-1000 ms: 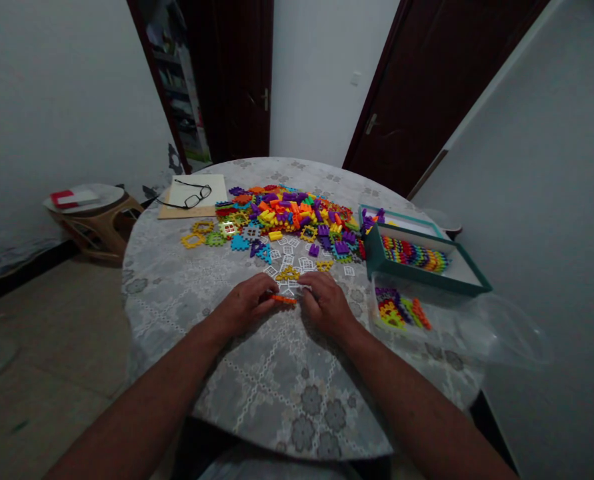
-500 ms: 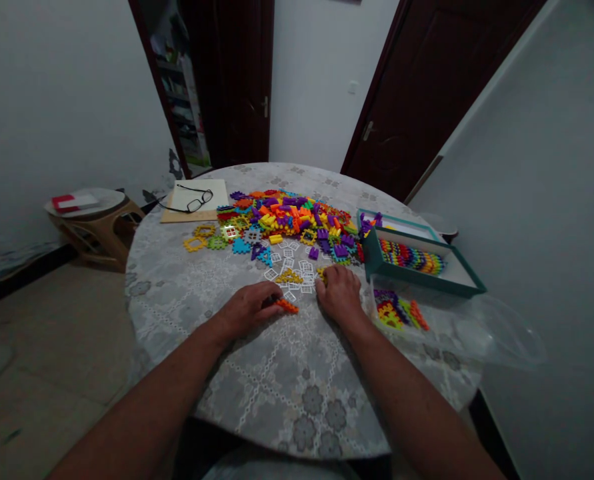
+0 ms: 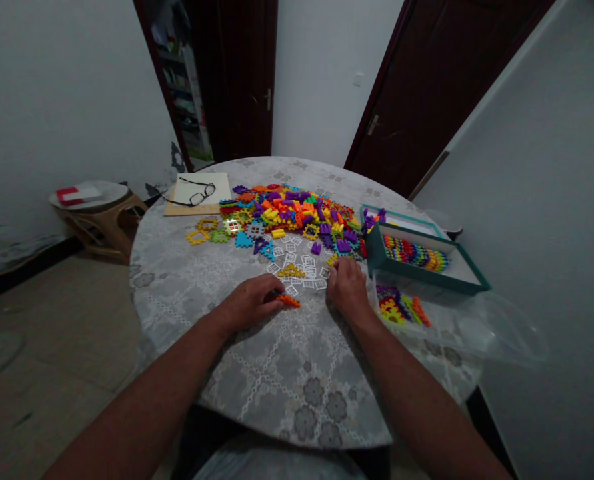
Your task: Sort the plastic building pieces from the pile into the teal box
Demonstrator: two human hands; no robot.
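Note:
An orange toothed piece (image 3: 289,301) is pinched in my left hand (image 3: 255,299), low over the patterned tablecloth. My right hand (image 3: 347,285) rests on the cloth with its fingers curled; whether anything is in them is hidden. A yellow piece (image 3: 332,259) shows just beyond its fingertips. Between the hands lie white window-like frames (image 3: 308,261) and a yellow triangular piece (image 3: 291,271). Behind them spreads a heap of colourful toothed pieces (image 3: 297,210), with a small purple piece (image 3: 315,248) at its near side.
Glasses (image 3: 197,198) lie on a pale board (image 3: 221,181) at the back left. To the right, a green box (image 3: 427,281) holds rows of colourful pieces. In front of it, a clear plastic container (image 3: 447,330) holds more pieces. A stool (image 3: 101,220) stands left of the table.
My right hand has shifted slightly right, away from the white frames, and the yellow piece by its fingers shows beyond it. My left hand still holds the orange piece. The view has shifted slightly.

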